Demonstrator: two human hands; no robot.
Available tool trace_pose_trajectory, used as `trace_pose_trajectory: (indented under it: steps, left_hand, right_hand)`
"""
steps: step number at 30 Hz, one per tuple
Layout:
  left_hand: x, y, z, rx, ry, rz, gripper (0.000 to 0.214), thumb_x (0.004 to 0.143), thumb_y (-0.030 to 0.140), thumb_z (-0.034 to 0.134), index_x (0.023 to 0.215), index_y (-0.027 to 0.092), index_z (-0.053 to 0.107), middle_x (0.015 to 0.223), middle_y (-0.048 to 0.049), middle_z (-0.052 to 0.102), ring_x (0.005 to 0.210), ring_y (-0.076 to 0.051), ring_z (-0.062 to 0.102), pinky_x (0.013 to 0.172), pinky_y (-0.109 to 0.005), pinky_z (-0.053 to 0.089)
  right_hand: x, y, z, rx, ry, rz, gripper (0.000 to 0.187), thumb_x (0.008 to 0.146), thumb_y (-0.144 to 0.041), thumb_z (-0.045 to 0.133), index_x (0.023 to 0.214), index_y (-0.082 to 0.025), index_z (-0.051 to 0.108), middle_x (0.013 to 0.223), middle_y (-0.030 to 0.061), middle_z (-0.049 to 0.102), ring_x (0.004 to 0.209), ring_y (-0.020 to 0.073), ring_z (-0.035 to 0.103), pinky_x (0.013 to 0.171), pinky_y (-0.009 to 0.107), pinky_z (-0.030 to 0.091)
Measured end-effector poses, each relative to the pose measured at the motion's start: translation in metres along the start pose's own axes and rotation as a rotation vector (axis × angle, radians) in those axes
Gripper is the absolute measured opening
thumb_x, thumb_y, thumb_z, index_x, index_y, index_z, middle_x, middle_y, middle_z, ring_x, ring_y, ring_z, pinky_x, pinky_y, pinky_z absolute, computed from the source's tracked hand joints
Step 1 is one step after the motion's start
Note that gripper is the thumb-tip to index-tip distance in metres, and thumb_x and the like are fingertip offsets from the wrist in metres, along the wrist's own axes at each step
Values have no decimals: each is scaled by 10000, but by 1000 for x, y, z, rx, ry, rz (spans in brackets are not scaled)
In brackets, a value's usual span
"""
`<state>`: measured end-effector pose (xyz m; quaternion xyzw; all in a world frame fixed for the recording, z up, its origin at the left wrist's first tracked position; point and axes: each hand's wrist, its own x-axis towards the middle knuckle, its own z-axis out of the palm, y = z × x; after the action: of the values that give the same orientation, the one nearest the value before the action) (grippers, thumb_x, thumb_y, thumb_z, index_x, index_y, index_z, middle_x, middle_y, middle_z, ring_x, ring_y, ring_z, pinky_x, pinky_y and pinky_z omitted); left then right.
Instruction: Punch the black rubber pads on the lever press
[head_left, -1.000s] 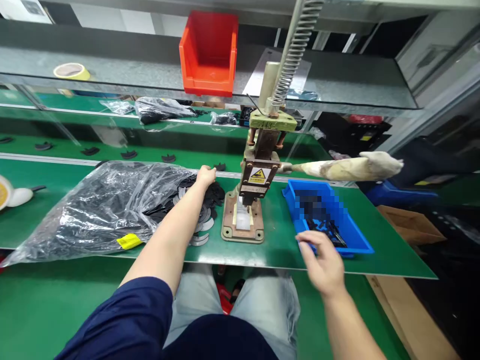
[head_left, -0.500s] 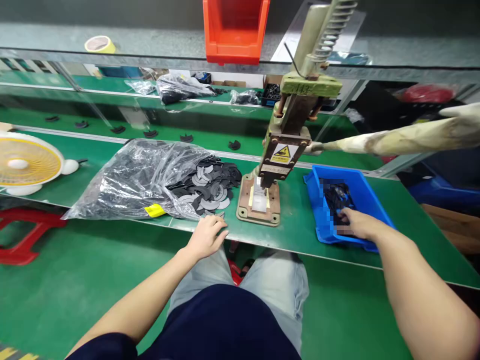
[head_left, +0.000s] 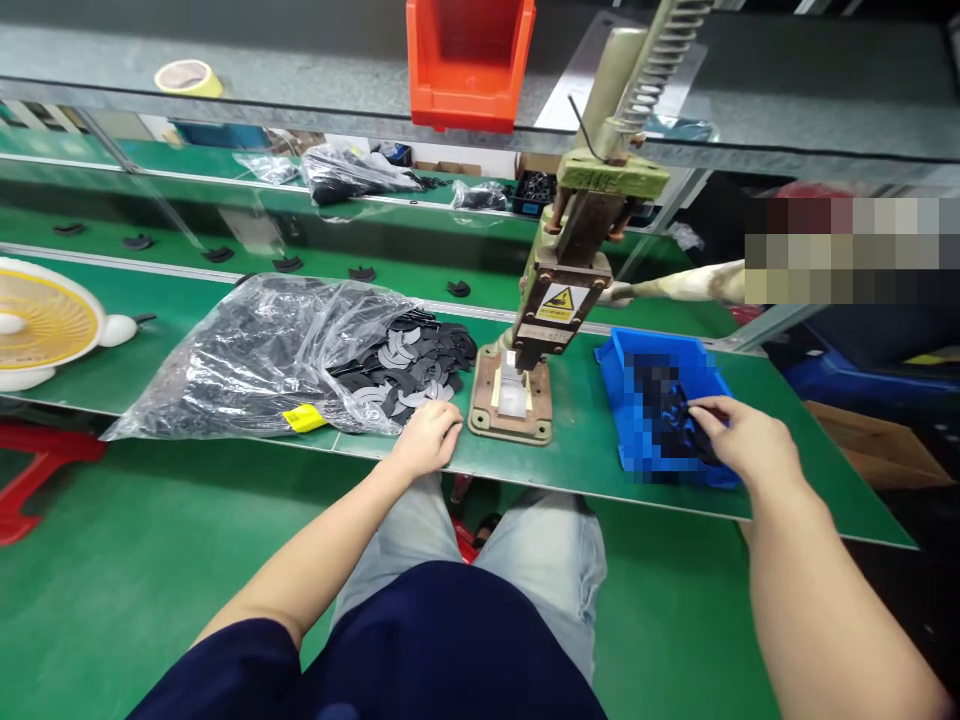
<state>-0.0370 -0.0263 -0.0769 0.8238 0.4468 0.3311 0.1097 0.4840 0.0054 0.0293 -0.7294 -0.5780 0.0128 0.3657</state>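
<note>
My left hand (head_left: 431,435) rests on the front edge of the green table (head_left: 585,455), fingers curled in, right below a spilled pile of black and grey crescent parts (head_left: 420,360). Whether it holds a part is hidden. That pile comes out of a clear plastic bag (head_left: 240,365). My right hand (head_left: 746,440) reaches into the blue bin (head_left: 609,362), its fingertips pinched on the black parts (head_left: 690,432) inside. Between my hands stands a manual press (head_left: 559,290) with its base plate (head_left: 510,420) on the table.
The press's wrapped lever (head_left: 682,285) sticks out to the right above the bin. A yellow fan (head_left: 37,320) stands at far left. Behind runs a green conveyor (head_left: 187,290) carrying loose parts. A red bin (head_left: 469,60) and tape roll (head_left: 187,75) sit on the shelf. A cardboard box (head_left: 877,445) lies right.
My left hand came back from the far side of the pile to the table's front edge and curled. My right hand went into the blue bin and moved deeper among the black parts.
</note>
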Motion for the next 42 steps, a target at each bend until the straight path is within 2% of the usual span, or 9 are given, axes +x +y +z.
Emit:
trace_pose_trajectory:
  steps: [5, 13, 19, 25, 32, 35, 37, 40, 42]
  left_hand:
    - [-17, 7, -6, 7, 92, -15, 111, 1046, 258, 590, 1088, 225, 687, 1169, -120, 757, 1167, -274, 676, 1020, -457, 506]
    - [-34, 19, -7, 58, 51, -66, 93, 1034, 292, 623, 1050, 240, 698, 1157, -115, 781, 1117, -283, 705, 944, -465, 501]
    - [-28, 52, -17, -217, 154, -49, 222, 1027, 300, 658, 1238, 237, 639, 1156, -110, 722, 979, -228, 687, 898, -421, 573]
    - [-8, 91, -30, -381, 42, 10, 348, 1016, 332, 696, 1347, 248, 632, 1107, -97, 729, 917, -212, 692, 856, -419, 595]
    - [-5, 100, -30, -412, 23, 32, 163, 1028, 322, 682, 1176, 265, 717, 1102, -96, 797, 1018, -236, 757, 917, -441, 605]
    - [3, 84, -29, -341, -5, 25, 116, 1036, 326, 670, 1084, 262, 754, 1084, -87, 815, 1022, -234, 765, 946, -437, 596]
    - [16, 64, -27, -295, 30, 5, 147, 1045, 335, 654, 1086, 250, 768, 1096, -90, 815, 1034, -228, 761, 953, -417, 598]
    - [48, 28, -19, -229, 130, -29, 208, 1064, 339, 618, 1125, 222, 779, 1120, -96, 809, 1040, -213, 756, 944, -369, 602]
    - [72, 8, -11, -175, 142, -11, 222, 1069, 325, 604, 1131, 213, 786, 1128, -90, 811, 1055, -208, 756, 962, -350, 595]
  right_hand:
    - [-48, -31, 2, 209, 17, 24, 245, 913, -375, 743, 1093, -220, 803, 1031, 137, 765, 805, 167, 639, 842, 404, 508]
    - [-137, -112, 59, 717, -139, 53, 387, 927, -570, 712, 1085, -219, 680, 827, 18, 711, 704, 143, 712, 688, 323, 632]
    - [-172, -162, 89, 913, -376, 90, 434, 966, -640, 643, 1012, -210, 675, 686, -5, 700, 599, 135, 683, 611, 304, 619]
    - [-192, -187, 99, 1031, -539, 114, 487, 944, -696, 648, 1016, -214, 669, 690, -9, 716, 581, 117, 664, 603, 282, 611]
    - [-198, -195, 102, 1033, -595, 77, 476, 966, -681, 622, 1010, -208, 658, 683, -12, 706, 597, 115, 656, 608, 276, 599]
    - [-190, -193, 102, 1003, -580, 33, 459, 956, -651, 660, 1026, -197, 672, 685, -11, 704, 610, 116, 653, 612, 276, 591]
    - [-168, -188, 96, 978, -537, 11, 432, 942, -600, 712, 1085, -193, 684, 746, -3, 726, 676, 114, 675, 653, 268, 596]
    - [-106, -187, 68, 962, -276, -44, 369, 946, -539, 739, 1132, -224, 693, 905, -8, 739, 797, 85, 683, 756, 242, 597]
    - [-57, -199, 38, 1010, 91, -243, 399, 938, -585, 732, 1105, -224, 706, 954, -2, 730, 813, 87, 692, 772, 261, 602]
